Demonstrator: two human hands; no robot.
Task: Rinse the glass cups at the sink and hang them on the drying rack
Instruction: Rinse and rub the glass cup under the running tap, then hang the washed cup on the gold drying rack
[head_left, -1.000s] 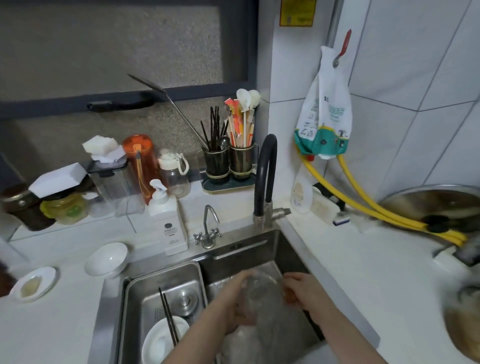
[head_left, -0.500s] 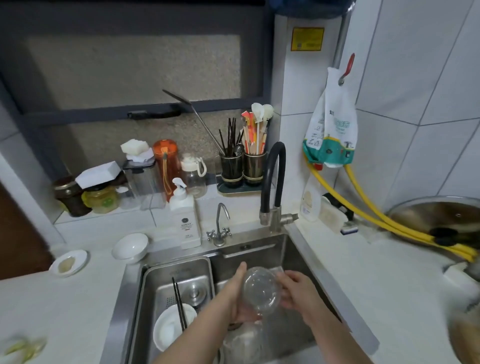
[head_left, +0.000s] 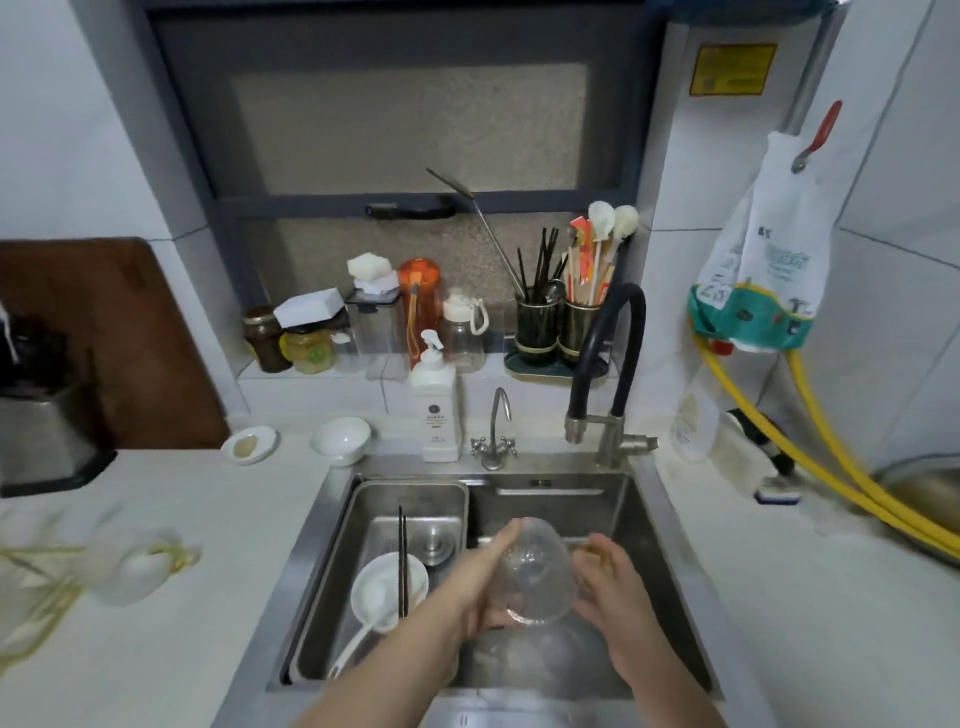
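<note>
A clear glass cup (head_left: 532, 574) is held over the right basin of the steel sink (head_left: 670, 561), tilted with its mouth toward me. My left hand (head_left: 480, 584) holds its left side, fingers stretched along the wall and thumb hidden beneath. My right hand (head_left: 613, 597) grips the cup's right side with curled fingers; something yellowish shows at its fingertips. Below the cup a blurred clear glass thing (head_left: 519, 662) lies at the basin's bottom. No water runs from the black hose faucet (head_left: 608, 364).
The left sink insert holds a white bowl (head_left: 387, 590), dark chopsticks (head_left: 402, 561) and a ladle. A soap bottle (head_left: 436, 405) and small tap (head_left: 496, 431) stand behind the sink. Yellow hoses (head_left: 831, 467) cross the right counter. A blurred white thing (head_left: 130, 569) lies at left.
Both hands have lifted the glass cup out of the basin and turned it so its mouth faces me. The view has swung left and back, showing more of the left counter.
</note>
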